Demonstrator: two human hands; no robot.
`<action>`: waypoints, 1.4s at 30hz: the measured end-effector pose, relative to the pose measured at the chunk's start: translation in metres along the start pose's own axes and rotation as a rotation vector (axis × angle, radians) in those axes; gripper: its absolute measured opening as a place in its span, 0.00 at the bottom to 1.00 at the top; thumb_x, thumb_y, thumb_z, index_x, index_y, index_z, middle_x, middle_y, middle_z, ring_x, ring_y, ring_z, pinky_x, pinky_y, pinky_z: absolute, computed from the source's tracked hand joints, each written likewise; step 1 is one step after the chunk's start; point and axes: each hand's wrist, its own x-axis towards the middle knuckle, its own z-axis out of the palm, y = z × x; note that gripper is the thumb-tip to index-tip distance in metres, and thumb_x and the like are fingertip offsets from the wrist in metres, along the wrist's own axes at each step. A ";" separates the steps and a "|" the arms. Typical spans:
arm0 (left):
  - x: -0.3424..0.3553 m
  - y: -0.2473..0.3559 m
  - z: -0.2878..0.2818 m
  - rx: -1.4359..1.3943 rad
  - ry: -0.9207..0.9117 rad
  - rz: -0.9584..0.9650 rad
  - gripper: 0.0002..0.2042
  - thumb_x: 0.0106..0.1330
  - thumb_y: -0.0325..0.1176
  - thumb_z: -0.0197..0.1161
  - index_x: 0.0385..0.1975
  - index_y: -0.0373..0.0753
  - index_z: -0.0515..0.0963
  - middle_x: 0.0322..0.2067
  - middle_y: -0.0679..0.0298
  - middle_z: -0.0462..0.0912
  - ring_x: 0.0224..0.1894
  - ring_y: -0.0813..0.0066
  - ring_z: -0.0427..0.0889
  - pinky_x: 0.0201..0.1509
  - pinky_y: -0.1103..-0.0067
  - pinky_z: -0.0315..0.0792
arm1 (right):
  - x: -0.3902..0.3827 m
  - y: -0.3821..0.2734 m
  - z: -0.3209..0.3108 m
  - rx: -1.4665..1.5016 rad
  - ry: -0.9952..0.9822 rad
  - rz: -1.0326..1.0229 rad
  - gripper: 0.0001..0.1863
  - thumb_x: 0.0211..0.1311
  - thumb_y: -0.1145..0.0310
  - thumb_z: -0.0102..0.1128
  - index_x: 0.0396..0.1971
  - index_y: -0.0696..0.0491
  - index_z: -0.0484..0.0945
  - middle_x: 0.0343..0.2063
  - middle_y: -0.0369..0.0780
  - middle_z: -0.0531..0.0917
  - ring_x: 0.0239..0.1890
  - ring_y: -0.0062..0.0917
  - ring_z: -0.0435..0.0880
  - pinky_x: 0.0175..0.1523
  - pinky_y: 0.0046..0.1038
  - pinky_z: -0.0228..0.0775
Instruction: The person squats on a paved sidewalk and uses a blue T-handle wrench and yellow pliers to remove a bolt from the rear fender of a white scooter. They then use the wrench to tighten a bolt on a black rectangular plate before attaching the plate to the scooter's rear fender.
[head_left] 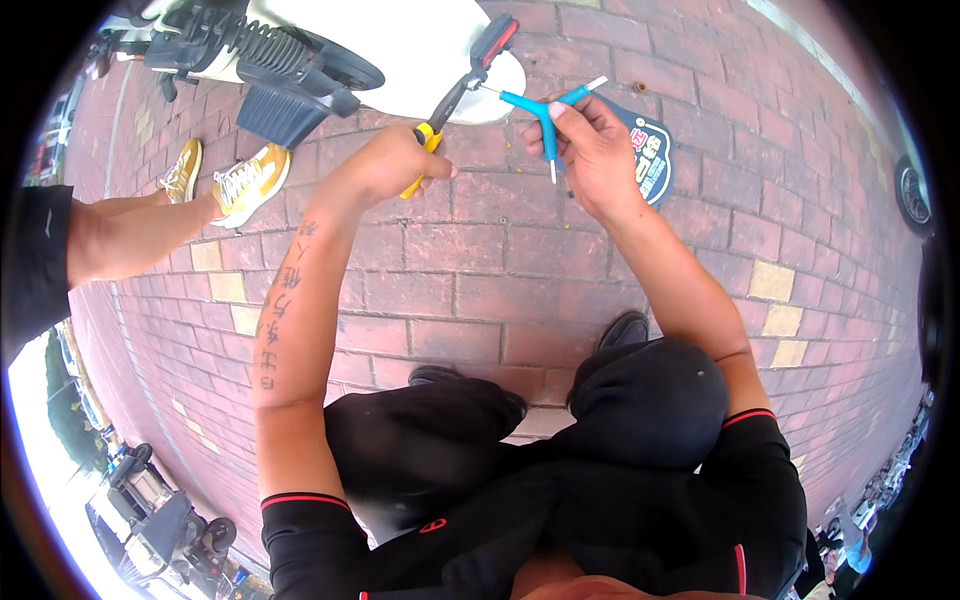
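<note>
My left hand (pixel 400 165) is closed round the yellow-and-black handles of a pair of pliers (pixel 438 120). The pliers point up and away, their jaws at a small dark joint below a red-and-black reflector (pixel 495 42). In my right hand (pixel 592 140) is a blue Y-shaped wrench (pixel 545 115), gripped near the middle with thumb and fingers. One metal tip of the wrench points left and meets the same joint beside the plier jaws. Its other two tips stick out upper right and downward. What exactly the jaws bite on is too small to tell.
The reflector stands by a white scooter fender (pixel 440 60); a black shock absorber (pixel 260 45) is further left. Behind my right hand shows a dark blue plate (pixel 655 160). Another person's yellow shoes (pixel 250 185) stand at left on the brick paving (pixel 480 250). Parked scooters (pixel 160 530) are lower left.
</note>
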 end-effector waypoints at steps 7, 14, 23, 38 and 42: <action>0.002 -0.006 0.003 -0.050 0.028 0.063 0.11 0.49 0.33 0.67 0.23 0.32 0.75 0.16 0.63 0.74 0.18 0.74 0.73 0.23 0.77 0.66 | -0.014 -0.008 0.017 0.229 0.024 0.204 0.12 0.70 0.68 0.47 0.40 0.64 0.71 0.37 0.49 0.82 0.38 0.33 0.84 0.49 0.32 0.78; -0.003 0.007 0.001 0.018 0.038 0.038 0.11 0.47 0.29 0.67 0.25 0.34 0.71 0.20 0.63 0.75 0.20 0.75 0.73 0.26 0.78 0.68 | -0.012 -0.014 0.018 0.364 -0.006 0.376 0.18 0.73 0.66 0.42 0.46 0.68 0.69 0.40 0.50 0.81 0.42 0.34 0.83 0.49 0.32 0.79; -0.007 0.013 0.001 0.047 0.080 0.041 0.08 0.46 0.27 0.64 0.19 0.34 0.70 0.16 0.63 0.72 0.19 0.74 0.73 0.24 0.78 0.66 | -0.004 -0.028 0.019 0.174 -0.086 0.272 0.18 0.73 0.65 0.43 0.45 0.67 0.71 0.40 0.49 0.81 0.42 0.33 0.83 0.46 0.34 0.79; 0.000 0.010 -0.001 0.015 0.035 0.065 0.07 0.46 0.26 0.63 0.19 0.34 0.71 0.17 0.63 0.73 0.19 0.74 0.73 0.24 0.78 0.67 | 0.002 -0.015 0.000 -1.172 -0.195 -0.754 0.17 0.54 0.82 0.54 0.43 0.50 0.73 0.32 0.39 0.80 0.34 0.36 0.78 0.42 0.34 0.70; -0.002 0.010 -0.003 0.004 0.007 0.061 0.08 0.47 0.27 0.64 0.19 0.35 0.71 0.17 0.63 0.74 0.19 0.74 0.73 0.25 0.78 0.67 | 0.003 -0.024 0.002 -1.305 -0.183 -0.998 0.22 0.45 0.83 0.54 0.43 0.50 0.75 0.36 0.40 0.78 0.41 0.38 0.75 0.50 0.37 0.66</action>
